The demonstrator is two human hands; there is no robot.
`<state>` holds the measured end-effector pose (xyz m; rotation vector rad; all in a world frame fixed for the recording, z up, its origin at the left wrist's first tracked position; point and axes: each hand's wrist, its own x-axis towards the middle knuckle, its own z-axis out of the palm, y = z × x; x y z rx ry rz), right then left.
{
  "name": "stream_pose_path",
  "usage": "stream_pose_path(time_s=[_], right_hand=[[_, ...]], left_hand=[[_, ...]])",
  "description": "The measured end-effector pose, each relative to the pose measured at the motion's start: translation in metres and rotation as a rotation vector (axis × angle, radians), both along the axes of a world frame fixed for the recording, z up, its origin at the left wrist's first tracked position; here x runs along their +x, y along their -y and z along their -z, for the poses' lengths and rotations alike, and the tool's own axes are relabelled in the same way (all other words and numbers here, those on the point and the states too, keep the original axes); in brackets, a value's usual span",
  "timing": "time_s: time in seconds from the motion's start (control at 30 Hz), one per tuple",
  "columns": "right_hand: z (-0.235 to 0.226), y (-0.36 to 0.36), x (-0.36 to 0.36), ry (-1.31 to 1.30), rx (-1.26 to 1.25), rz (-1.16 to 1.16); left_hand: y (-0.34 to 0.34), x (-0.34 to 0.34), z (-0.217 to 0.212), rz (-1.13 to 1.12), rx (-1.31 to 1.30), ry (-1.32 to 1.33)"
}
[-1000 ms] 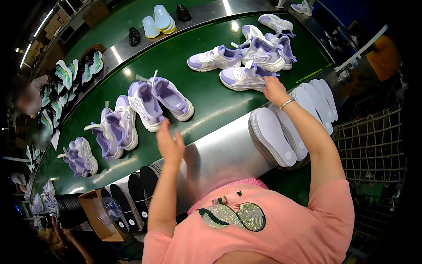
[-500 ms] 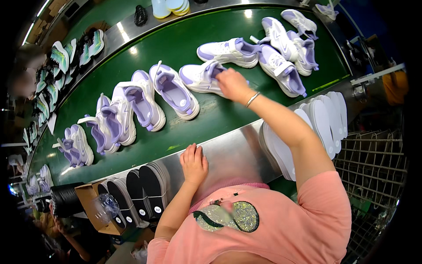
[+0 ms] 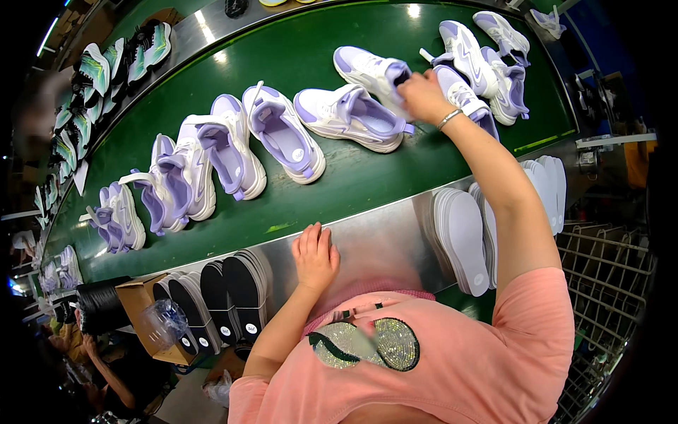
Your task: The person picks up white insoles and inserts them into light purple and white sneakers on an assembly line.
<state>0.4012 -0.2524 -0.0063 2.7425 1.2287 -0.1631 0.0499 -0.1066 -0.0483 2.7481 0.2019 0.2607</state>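
Observation:
My right hand (image 3: 425, 99), with a bracelet at the wrist, grips a white-and-lavender sneaker (image 3: 366, 69) by its heel end; some fingers are hidden at the shoe's opening. Just nearer to me lies another such sneaker (image 3: 353, 116), with a lavender insole showing. To its left stands a sneaker (image 3: 284, 134) with its opening toward me and a round white sticker inside. My left hand (image 3: 316, 256) lies on the metal edge (image 3: 381, 244), holding nothing, its fingers stretched out.
More white-and-lavender sneakers (image 3: 226, 148) line the green belt (image 3: 282, 205) leftward, and several cluster (image 3: 466, 60) at the far right. Black insoles (image 3: 244, 290) and pale insoles (image 3: 459, 233) are stacked along the near edge. A wire rack (image 3: 604, 275) stands at right, a cardboard box (image 3: 138, 311) at left.
My right hand has left the nearer sneaker and moved right and away, onto the farther one, whose heel has swung toward me. My left hand stays on the metal edge.

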Motion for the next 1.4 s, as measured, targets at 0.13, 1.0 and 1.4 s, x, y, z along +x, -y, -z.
stream_pose_path(time_s=[0.13, 1.0, 1.4], right_hand=[[-0.021, -0.008, -0.027, -0.268, -0.107, 0.027], [-0.073, 0.057, -0.283, -0.447, 0.146, -0.130], [-0.066, 0.082, -0.325, -0.571, 0.246, -0.059]], left_hand=[[0.002, 0.000, -0.001, -0.006, -0.005, -0.005], [0.032, 0.027, -0.066, -0.013, -0.498, 0.343], [0.017, 0.023, -0.043, -0.215, -1.137, 0.008]])
